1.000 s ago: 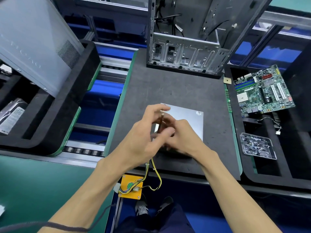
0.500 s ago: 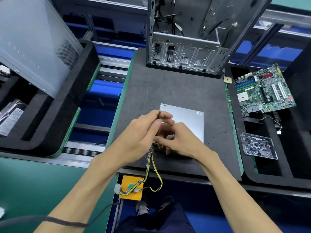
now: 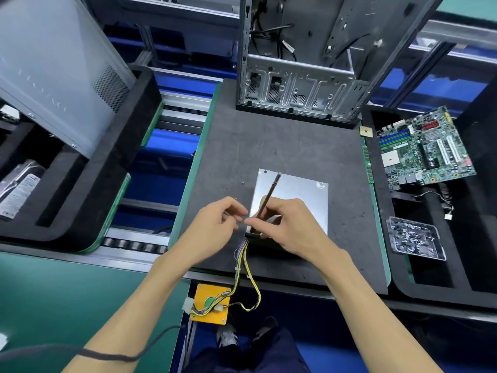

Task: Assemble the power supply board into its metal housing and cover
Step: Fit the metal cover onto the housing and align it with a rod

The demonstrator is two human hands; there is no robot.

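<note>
The power supply's flat metal housing [image 3: 301, 200] lies on the dark mat [image 3: 269, 146], cover side up. A bundle of yellow and coloured wires [image 3: 243, 262] leaves its near left corner and hangs over the table edge. My right hand [image 3: 289, 227] rests on the housing's near end and grips a thin brown screwdriver [image 3: 269, 196], whose far end points away over the cover. My left hand [image 3: 215, 224] hovers just left of that corner, fingertips pinched together near the screwdriver's lower end; what they pinch is too small to tell. Two tiny screws [image 3: 242, 183] lie on the mat.
An open computer chassis [image 3: 298, 76] stands at the mat's far edge. A green motherboard [image 3: 422, 149] and a clear tray of screws [image 3: 414, 238] sit in the black foam holder on the right. A grey side panel [image 3: 53, 71] leans at left. Below hangs a yellow plate [image 3: 211, 305].
My hands have drawn apart. The screwdriver went from my left hand to my right and now slants over the cover. My left hand has moved left.
</note>
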